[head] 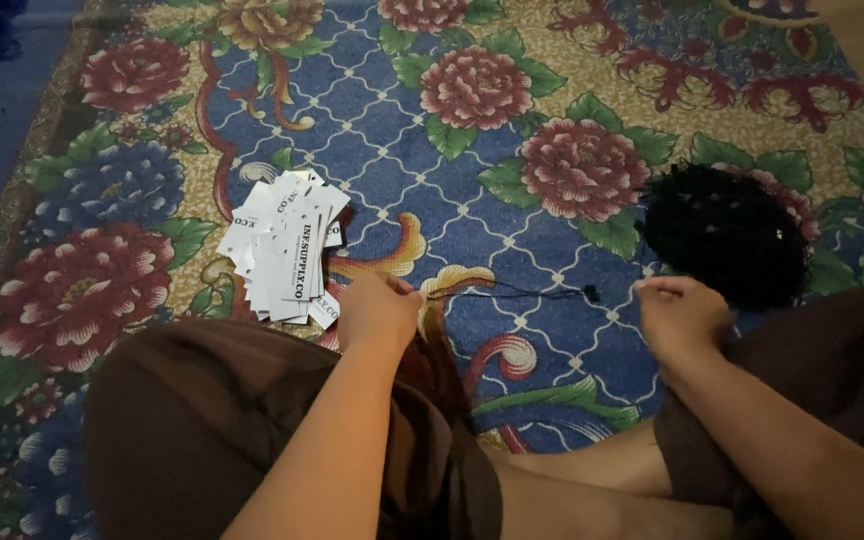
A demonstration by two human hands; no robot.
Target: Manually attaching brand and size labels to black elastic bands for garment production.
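A thin black string [512, 292] with a small black end piece stretches above the carpet between my two hands. My left hand [377, 312] pinches its left end with closed fingers, right beside a pile of white paper tags [280, 245]. My right hand [680, 312] is closed into a loose fist near the string's right end; whether it grips the string I cannot tell. Just beyond the right hand lies a tangled heap of black strings [727, 232].
I sit cross-legged on a floral carpet [472, 150] of blue, red and gold, with my knees in brown cloth [192, 420] at the lower left and right. A dark blue carpet border [2, 130] runs along the left.
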